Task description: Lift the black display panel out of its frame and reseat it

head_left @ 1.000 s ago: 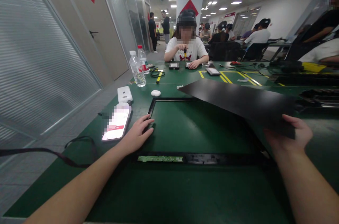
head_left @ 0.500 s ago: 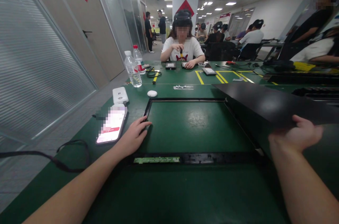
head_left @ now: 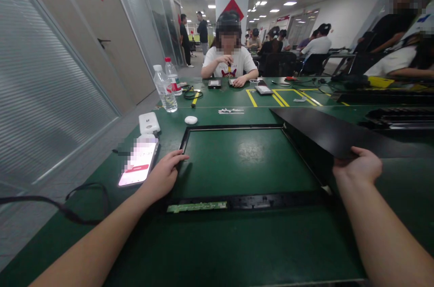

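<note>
A thin black rectangular frame [head_left: 271, 201] lies on the green table, with a green circuit board strip [head_left: 196, 207] along its near bar. My left hand [head_left: 166, 171] is on the frame's left bar, its fingers hooked over it. To the right, my right hand [head_left: 361, 167] grips a flat black panel [head_left: 325, 129] by its near edge, thumb on top and fingers hidden beneath. The panel is tilted and raised beside the frame's right bar; its far left corner is near the frame's far right corner. Whether they touch there I cannot tell.
Left of the frame lie a lit phone [head_left: 139, 162], a white power bank [head_left: 149, 123] and a small white case [head_left: 191, 120]. Two water bottles [head_left: 165, 89] stand farther back. Opposite, a person [head_left: 229, 58] works on small drives. Long black parts [head_left: 403, 117] lie at right.
My right hand and the black panel have shifted left, closer to the frame. The left hand stays on the frame's left bar. The whole view has shifted slightly.
</note>
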The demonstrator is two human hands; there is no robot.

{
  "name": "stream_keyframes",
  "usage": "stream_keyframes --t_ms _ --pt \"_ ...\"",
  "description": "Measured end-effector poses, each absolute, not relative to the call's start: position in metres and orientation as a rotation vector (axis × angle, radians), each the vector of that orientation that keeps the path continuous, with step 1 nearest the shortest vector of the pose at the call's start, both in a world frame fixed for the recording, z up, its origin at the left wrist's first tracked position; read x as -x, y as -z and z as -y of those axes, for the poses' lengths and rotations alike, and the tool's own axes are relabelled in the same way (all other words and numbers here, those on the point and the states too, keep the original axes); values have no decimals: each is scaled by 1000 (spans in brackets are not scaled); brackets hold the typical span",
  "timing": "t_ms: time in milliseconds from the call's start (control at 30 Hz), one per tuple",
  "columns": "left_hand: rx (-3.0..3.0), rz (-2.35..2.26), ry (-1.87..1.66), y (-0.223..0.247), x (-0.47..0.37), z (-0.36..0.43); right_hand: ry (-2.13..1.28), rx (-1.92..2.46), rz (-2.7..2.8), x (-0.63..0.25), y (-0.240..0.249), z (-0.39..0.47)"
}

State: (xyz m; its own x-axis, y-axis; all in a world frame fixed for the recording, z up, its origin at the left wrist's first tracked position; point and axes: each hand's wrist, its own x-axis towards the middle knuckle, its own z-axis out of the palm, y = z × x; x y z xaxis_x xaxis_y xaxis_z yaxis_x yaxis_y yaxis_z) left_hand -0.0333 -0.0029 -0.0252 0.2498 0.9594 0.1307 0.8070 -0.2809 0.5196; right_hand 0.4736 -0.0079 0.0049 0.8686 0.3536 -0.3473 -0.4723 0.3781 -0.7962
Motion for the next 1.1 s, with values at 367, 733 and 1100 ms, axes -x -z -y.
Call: stream_keyframes --t_ms 367,733,1100 --pt "-2172 -1609 -667 25 35 3 -466 1203 -220 -469 2 6" --pt "-2196 -1611 -658 25 35 2 -430 1213 -227 -471 12 1" --pt "-2187 -1600 -680 28 36 1 -482 1202 -294 -471 15 0"
